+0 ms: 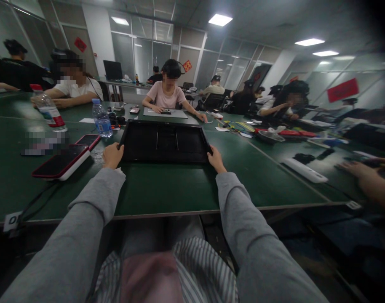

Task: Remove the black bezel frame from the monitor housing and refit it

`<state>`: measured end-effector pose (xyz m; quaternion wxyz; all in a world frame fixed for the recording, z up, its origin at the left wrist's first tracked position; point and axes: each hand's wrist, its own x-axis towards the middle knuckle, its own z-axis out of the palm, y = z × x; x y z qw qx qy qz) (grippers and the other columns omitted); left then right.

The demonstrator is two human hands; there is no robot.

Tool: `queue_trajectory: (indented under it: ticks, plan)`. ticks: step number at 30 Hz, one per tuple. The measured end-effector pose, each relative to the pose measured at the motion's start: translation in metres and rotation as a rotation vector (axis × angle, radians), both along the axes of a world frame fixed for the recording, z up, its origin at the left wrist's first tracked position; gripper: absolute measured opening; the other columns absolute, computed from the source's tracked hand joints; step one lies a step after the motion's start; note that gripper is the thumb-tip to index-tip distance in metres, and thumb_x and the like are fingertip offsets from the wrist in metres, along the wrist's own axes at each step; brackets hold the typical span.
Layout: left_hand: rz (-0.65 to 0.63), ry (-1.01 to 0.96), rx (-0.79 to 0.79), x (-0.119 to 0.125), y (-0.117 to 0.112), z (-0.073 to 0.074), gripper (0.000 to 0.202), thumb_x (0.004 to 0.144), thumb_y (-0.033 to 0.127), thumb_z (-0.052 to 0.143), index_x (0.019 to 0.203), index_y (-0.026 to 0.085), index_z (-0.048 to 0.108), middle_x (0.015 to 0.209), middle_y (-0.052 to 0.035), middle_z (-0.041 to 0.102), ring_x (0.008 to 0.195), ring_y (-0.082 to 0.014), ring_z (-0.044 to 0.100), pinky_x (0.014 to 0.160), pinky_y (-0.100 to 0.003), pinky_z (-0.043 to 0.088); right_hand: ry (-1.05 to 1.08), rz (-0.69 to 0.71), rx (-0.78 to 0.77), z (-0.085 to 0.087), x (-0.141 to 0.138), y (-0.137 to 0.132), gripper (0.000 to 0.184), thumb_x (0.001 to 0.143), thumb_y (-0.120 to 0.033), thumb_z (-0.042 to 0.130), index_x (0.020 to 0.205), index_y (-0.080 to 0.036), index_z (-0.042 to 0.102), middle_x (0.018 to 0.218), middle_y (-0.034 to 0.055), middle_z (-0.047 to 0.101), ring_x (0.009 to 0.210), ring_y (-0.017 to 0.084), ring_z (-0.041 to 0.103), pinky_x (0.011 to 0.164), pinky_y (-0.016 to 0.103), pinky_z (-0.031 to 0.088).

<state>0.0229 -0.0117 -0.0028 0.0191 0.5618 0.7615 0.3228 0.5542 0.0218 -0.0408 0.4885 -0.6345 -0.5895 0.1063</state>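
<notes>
Between my two hands is a wide black rectangular panel (189,147) with a raised rim, like a monitor frame or a shallow tray; which of these I cannot tell. Two thin pale upright lines show inside it. My left hand (113,155) is closed around its left edge near the lower corner. On the opposite edge, my right hand (216,159) is closed too, with the thumb on the near side. The fingers behind the panel are hidden. It is tilted toward me over the green table (167,189).
To the left stand a red-capped bottle (50,111), a blue-capped water bottle (101,120) and a phone on a white block (61,162). A white power strip (304,170) lies right, near another person's hand (366,172). A person in pink (168,94) sits opposite.
</notes>
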Motion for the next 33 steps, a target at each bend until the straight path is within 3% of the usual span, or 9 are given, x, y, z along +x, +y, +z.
queue_trajectory:
  ticks: [10, 14, 19, 24, 29, 33]
  plan:
    - [-0.071, -0.08, -0.036, -0.013, 0.019, -0.009, 0.043, 0.096, 0.039, 0.06, 0.124, 0.012, 0.076, 0.123, -0.0209, 0.077, 0.119, -0.0384, 0.072, 0.103, -0.048, 0.055, 0.103, 0.037, 0.003, -0.002, 0.002, 0.004, 0.054, 0.08, -0.023, 0.065, 0.133, -0.015, 0.061, 0.141, 0.0208, 0.066, 0.136, 0.032, 0.062, 0.125, 0.056, 0.042]
    - [-0.121, -0.115, -0.009, -0.019, 0.024, -0.014, 0.046, 0.095, 0.037, 0.061, 0.131, 0.012, 0.074, 0.126, -0.0176, 0.078, 0.12, -0.0339, 0.072, 0.105, -0.043, 0.055, 0.223, 0.031, -0.053, 0.001, 0.003, 0.003, 0.057, 0.076, -0.026, 0.066, 0.132, -0.02, 0.06, 0.126, 0.0143, 0.072, 0.122, 0.031, 0.069, 0.116, 0.059, 0.051]
    - [-0.166, -0.159, -0.024, -0.025, 0.023, -0.011, 0.048, 0.095, 0.034, 0.06, 0.135, 0.01, 0.073, 0.129, -0.0163, 0.077, 0.122, -0.031, 0.072, 0.107, -0.039, 0.054, 0.363, 0.076, -0.222, 0.004, 0.013, -0.002, 0.073, 0.075, -0.029, 0.066, 0.146, -0.022, 0.052, 0.107, 0.0067, 0.075, 0.097, 0.027, 0.075, 0.104, 0.056, 0.06]
    - [-0.149, -0.193, -0.04, -0.027, 0.02, -0.007, 0.046, 0.092, 0.033, 0.066, 0.132, 0.012, 0.075, 0.126, -0.0152, 0.078, 0.119, -0.0293, 0.073, 0.105, -0.035, 0.055, 0.335, 0.109, -0.273, 0.008, 0.015, -0.006, 0.08, 0.076, -0.029, 0.067, 0.153, -0.023, 0.05, 0.115, 0.009, 0.076, 0.102, 0.027, 0.075, 0.105, 0.055, 0.06]
    - [-0.182, -0.208, -0.024, -0.029, 0.018, -0.008, 0.044, 0.091, 0.034, 0.068, 0.128, 0.012, 0.076, 0.125, -0.0158, 0.078, 0.116, -0.0299, 0.074, 0.104, -0.036, 0.056, 0.33, 0.118, -0.15, 0.008, 0.012, -0.005, 0.07, 0.078, -0.041, 0.077, 0.143, -0.021, 0.062, 0.136, 0.0128, 0.072, 0.118, 0.03, 0.072, 0.11, 0.054, 0.057]
    - [-0.215, -0.207, -0.032, -0.028, 0.018, -0.009, 0.047, 0.091, 0.04, 0.068, 0.128, 0.014, 0.076, 0.126, -0.0159, 0.078, 0.119, -0.0325, 0.073, 0.106, -0.041, 0.056, 0.372, 0.13, -0.136, 0.01, 0.01, -0.006, 0.067, 0.077, -0.034, 0.074, 0.142, -0.018, 0.066, 0.124, 0.0117, 0.078, 0.108, 0.029, 0.075, 0.107, 0.054, 0.059]
